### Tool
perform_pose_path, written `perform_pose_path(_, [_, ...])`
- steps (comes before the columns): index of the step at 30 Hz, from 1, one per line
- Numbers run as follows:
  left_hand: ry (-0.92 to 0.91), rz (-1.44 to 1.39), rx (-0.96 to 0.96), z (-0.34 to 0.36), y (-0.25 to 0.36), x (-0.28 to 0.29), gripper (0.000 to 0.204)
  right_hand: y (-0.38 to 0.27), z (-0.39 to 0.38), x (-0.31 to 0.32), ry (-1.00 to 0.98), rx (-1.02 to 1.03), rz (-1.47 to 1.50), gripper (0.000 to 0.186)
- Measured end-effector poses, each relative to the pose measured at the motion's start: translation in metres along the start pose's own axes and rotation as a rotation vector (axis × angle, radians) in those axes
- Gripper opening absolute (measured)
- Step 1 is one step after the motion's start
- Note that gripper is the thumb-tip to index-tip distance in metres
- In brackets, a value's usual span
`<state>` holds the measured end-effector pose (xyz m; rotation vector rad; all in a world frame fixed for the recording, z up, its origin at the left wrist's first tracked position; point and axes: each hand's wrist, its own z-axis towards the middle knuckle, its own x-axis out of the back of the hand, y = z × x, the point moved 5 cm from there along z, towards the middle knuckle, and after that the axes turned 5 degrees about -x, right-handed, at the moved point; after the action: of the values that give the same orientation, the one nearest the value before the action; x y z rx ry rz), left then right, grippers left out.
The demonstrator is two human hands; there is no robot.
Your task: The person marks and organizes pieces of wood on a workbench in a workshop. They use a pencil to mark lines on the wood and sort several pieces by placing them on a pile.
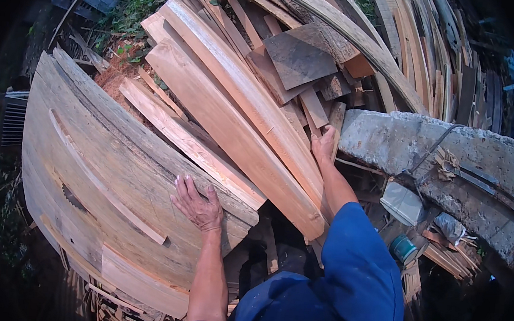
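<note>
My left hand (199,204) rests with spread fingers on the weathered wooden saw table (134,211), near its right edge. A toothed circular saw blade (74,198) pokes up through a slot in that table, left of the hand. A thin wooden strip (105,177) lies along the tabletop. At the pile on the right, my right hand (324,144) closes around the near end of a narrow wooden board (313,108); part of the grip is hidden. Between my hands lie long, thick, pale planks (229,129), side by side and slanting toward me.
Dark board offcuts (300,55) top the pile. A concrete beam (390,137) crosses the right side, with a pale plastic container (403,202) and a green can (403,248) below it. More slats (420,46) stand at the far right. Sawdust (122,79) covers ground behind the table.
</note>
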<state>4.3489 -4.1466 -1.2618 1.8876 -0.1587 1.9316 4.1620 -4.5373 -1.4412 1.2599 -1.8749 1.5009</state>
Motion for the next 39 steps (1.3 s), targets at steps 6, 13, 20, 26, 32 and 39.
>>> perform_pose_path(6, [-0.007, -0.017, 0.004, 0.004, 0.002, -0.002, 0.064, -0.011, 0.005, -0.004, -0.094, 0.151, -0.437, 0.056])
perform_pose_path(13, [-0.003, -0.012, -0.010, 0.001, 0.000, -0.002, 0.061, -0.044, 0.001, 0.041, -0.194, 0.180, -0.273, 0.046])
perform_pose_path(20, [-0.010, -0.009, 0.015, 0.004, 0.001, -0.004, 0.060, -0.052, -0.003, 0.047, -0.667, -0.023, -0.012, 0.044])
perform_pose_path(26, [-0.002, -0.013, 0.006, 0.005, 0.003, -0.003, 0.059, -0.043, -0.001, 0.063, -0.264, 0.302, -0.303, 0.037])
perform_pose_path(32, [-0.013, 0.001, 0.018, -0.001, -0.002, -0.003, 0.058, -0.052, -0.035, 0.054, -0.299, 0.370, -0.355, 0.031])
perform_pose_path(39, [-0.025, -0.005, 0.017, 0.005, 0.004, -0.003, 0.057, -0.065, -0.019, 0.052, -0.068, 0.509, -0.509, 0.048])
